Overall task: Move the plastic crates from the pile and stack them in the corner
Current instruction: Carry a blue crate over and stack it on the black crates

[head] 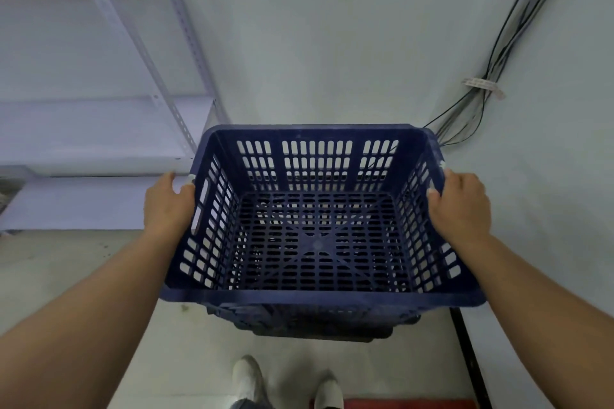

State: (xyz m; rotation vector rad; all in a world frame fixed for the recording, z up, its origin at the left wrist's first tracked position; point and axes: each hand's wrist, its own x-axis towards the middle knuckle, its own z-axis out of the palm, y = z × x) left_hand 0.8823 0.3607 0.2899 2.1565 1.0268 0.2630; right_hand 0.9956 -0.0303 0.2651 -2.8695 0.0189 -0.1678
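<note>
Between a pale wall and a white metal shelving rack (pixel 99 129), a dark blue plastic crate (pixel 319 219) hangs in the air, gripped on both short sides. The left hand (pixel 167 204) is clamped on the crate's left rim, fingers curled over the edge, and the right hand (pixel 460 206) is clamped on the right rim in the same way. The crate sits level and open side up (its slotted walls and latticed bottom let the floor show through). Directly beneath it, partly hidden, lies another dark crate (pixel 315 325) on the grey floor (pixel 83 276), close to the wall. A bundle of black cables (pixel 491 60) runs down the wall to the right, tied with a white strap. Two white shoes (pixel 247 375) stand at the bottom edge, beside a strip of something red (pixel 408 403).
</note>
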